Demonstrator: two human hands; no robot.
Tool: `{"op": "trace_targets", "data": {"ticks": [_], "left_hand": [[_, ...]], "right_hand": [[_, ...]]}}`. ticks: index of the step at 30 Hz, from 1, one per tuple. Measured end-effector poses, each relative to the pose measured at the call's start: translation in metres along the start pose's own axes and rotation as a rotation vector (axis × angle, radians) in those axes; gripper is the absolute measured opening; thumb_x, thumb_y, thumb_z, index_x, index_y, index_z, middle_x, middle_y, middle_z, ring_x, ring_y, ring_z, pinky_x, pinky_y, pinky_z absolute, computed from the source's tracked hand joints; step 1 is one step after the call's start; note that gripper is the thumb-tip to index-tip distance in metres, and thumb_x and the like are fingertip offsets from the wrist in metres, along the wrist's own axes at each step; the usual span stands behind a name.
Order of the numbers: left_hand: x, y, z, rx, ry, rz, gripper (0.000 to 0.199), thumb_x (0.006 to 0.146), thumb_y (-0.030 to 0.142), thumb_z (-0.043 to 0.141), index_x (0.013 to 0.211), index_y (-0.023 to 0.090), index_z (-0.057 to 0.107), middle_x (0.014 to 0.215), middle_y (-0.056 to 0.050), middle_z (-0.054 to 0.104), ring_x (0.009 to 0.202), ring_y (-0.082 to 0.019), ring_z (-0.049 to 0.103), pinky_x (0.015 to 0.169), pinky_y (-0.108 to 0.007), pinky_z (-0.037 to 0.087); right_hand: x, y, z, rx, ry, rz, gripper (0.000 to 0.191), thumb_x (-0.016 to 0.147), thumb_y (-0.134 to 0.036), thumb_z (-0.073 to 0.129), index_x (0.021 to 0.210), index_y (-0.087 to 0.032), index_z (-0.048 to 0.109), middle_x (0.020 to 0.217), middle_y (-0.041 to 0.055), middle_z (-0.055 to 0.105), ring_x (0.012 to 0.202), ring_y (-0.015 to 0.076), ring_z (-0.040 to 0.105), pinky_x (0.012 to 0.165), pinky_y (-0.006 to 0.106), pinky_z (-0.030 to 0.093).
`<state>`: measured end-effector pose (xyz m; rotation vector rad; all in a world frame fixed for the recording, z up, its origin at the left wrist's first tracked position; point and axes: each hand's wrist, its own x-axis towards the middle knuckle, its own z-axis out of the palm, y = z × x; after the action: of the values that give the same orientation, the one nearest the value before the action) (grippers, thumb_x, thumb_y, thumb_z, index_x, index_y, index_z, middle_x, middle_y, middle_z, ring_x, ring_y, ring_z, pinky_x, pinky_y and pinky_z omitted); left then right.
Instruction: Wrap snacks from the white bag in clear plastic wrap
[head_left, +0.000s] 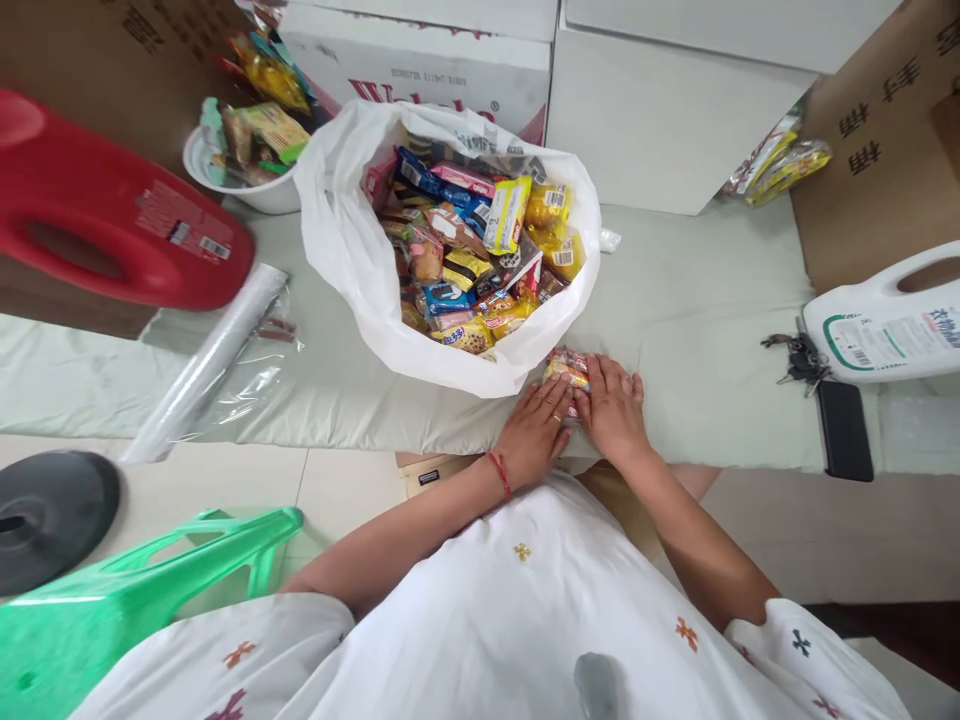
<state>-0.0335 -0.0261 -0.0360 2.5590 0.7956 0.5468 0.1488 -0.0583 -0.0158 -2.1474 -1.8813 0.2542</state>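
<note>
A small group of wrapped snack packets [568, 372], red and yellow, lies on the cloth-covered table near its front edge. My left hand [529, 436] grips them from the left, its fingers over the packets, and a red string circles the wrist. From the right, my right hand [615, 408] holds the same packets with its fingers curved along them. Both hands hide part of the packets. Just beyond them stands a white plastic bag [341, 260], wide open and full of assorted small wrapped snacks [465, 260].
To the left are a red jug [112, 215], a white tub [277, 192] of packets and a plastic roll [210, 360]. White boxes [660, 120] line the back. At right sit a white bottle [885, 325], keys [799, 358] and a black phone [845, 430]. A green stool [112, 600] is below.
</note>
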Motion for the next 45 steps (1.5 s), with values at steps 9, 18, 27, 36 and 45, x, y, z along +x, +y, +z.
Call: {"op": "trace_targets", "data": {"ticks": [9, 18, 27, 36, 45], "left_hand": [[-0.027, -0.010, -0.013, -0.092, 0.318, -0.058, 0.050, 0.098, 0.017, 0.052, 0.148, 0.019, 0.051, 0.144, -0.018, 0.060, 0.135, -0.030, 0.057, 0.105, -0.050, 0.052], [-0.002, -0.014, -0.007, -0.071, 0.095, -0.017, 0.031, 0.102, 0.023, 0.054, 0.130, 0.021, 0.068, 0.134, -0.011, 0.070, 0.132, -0.028, 0.058, 0.109, -0.052, 0.047], [0.009, -0.025, -0.007, -0.211, 0.175, 0.010, 0.025, 0.104, 0.026, 0.052, 0.103, 0.022, 0.076, 0.114, -0.008, 0.076, 0.122, -0.025, 0.063, 0.101, -0.046, 0.055], [0.018, -0.027, -0.010, -0.306, 0.214, 0.002, 0.030, 0.106, 0.039, 0.051, 0.101, 0.023, 0.077, 0.099, -0.008, 0.075, 0.106, -0.023, 0.065, 0.094, -0.043, 0.055], [0.030, -0.023, 0.000, -0.387, 0.270, -0.225, 0.011, 0.096, 0.030, 0.066, 0.092, 0.020, 0.065, 0.093, -0.004, 0.066, 0.084, -0.019, 0.061, 0.080, -0.034, 0.053]], "right_hand": [[0.030, 0.019, -0.029, 0.285, 0.056, -0.294, 0.037, 0.103, -0.033, 0.052, 0.136, -0.032, 0.069, 0.145, 0.0100, 0.054, 0.124, 0.0288, 0.051, 0.105, 0.051, 0.050], [0.038, 0.029, -0.036, 0.521, 0.016, -0.235, 0.035, 0.101, -0.032, 0.057, 0.133, -0.033, 0.070, 0.124, 0.0072, 0.067, 0.115, 0.0245, 0.061, 0.103, 0.046, 0.053], [0.020, 0.052, -0.033, 0.450, -0.086, -0.155, 0.039, 0.099, -0.044, 0.060, 0.134, -0.031, 0.070, 0.137, 0.0082, 0.064, 0.127, 0.0267, 0.058, 0.112, 0.050, 0.048], [0.018, 0.055, -0.025, 0.469, -0.099, -0.159, 0.036, 0.097, -0.036, 0.062, 0.131, -0.033, 0.073, 0.136, 0.0069, 0.066, 0.128, 0.0266, 0.058, 0.111, 0.051, 0.048], [0.013, 0.051, -0.022, 0.467, -0.069, -0.182, 0.034, 0.096, -0.031, 0.061, 0.128, -0.032, 0.074, 0.134, 0.0072, 0.065, 0.125, 0.0270, 0.058, 0.110, 0.052, 0.049]]}}
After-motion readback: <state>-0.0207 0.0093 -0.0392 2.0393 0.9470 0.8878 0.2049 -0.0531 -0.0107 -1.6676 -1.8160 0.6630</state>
